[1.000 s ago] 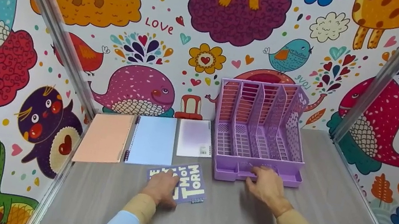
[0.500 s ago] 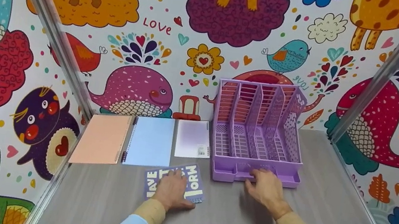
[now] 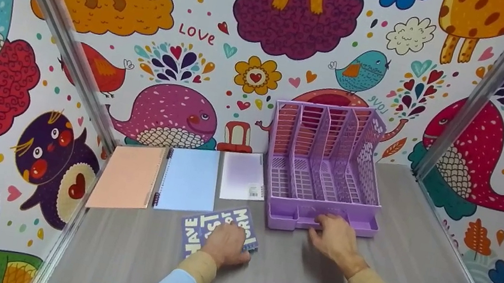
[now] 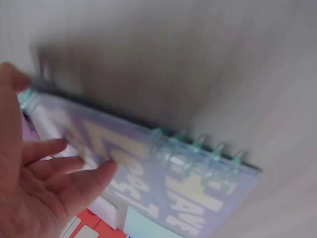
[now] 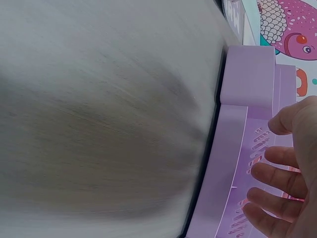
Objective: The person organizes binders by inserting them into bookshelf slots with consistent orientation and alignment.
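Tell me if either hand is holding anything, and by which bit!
Nothing, as far as I can see: the left hand is loose over the notebook, and the right hand loose at the front tray of the purple organizer.

A small notebook [image 3: 201, 229], its blue-purple cover bearing big pale letters and teal rings along the near edge, lies cover up and askew, front-left of the rack, with the left hand [image 3: 226, 245] over it. The purple plastic rack [image 3: 295, 201] stands upright, four slots split by perforated dividers, the right hand [image 3: 336, 239] at its low front tray.
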Available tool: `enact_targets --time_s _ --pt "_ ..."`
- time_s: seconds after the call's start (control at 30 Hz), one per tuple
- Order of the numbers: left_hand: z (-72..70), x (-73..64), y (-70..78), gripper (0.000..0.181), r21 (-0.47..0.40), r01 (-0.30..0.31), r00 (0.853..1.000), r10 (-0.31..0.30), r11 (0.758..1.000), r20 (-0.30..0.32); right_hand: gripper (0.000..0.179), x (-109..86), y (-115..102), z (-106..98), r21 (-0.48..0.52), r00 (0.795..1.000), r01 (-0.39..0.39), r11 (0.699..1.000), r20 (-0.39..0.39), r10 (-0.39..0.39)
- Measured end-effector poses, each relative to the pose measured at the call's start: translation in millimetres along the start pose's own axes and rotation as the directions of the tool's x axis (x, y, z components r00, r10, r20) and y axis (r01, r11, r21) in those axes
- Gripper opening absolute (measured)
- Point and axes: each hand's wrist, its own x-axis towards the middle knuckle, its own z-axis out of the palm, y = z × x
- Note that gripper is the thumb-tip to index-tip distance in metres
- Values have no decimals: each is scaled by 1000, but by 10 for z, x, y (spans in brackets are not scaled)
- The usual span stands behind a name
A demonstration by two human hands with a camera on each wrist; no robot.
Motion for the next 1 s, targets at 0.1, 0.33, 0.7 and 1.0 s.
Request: enact_targets --time_s 0.1,0.33,0.7,1.0 --pt "33 -45 -31 29 30 -25 997 27 999 -72 24 -6 7 10 -3 1000 -1 1000 -8 1" --pt "95 -129 -126 26 -56 13 995 -18 998 -103 24 -28 45 26 -9 1000 -11 1000 -18 11" --pt "309 -293 -258 42 -208 96 974 -135 973 -183 23 138 260 -132 9 999 -27 1000 -21 27" --pt "415 -454 -347 66 -260 146 974 -185 954 -133 54 431 730 -451 62 972 -236 970 6 236"
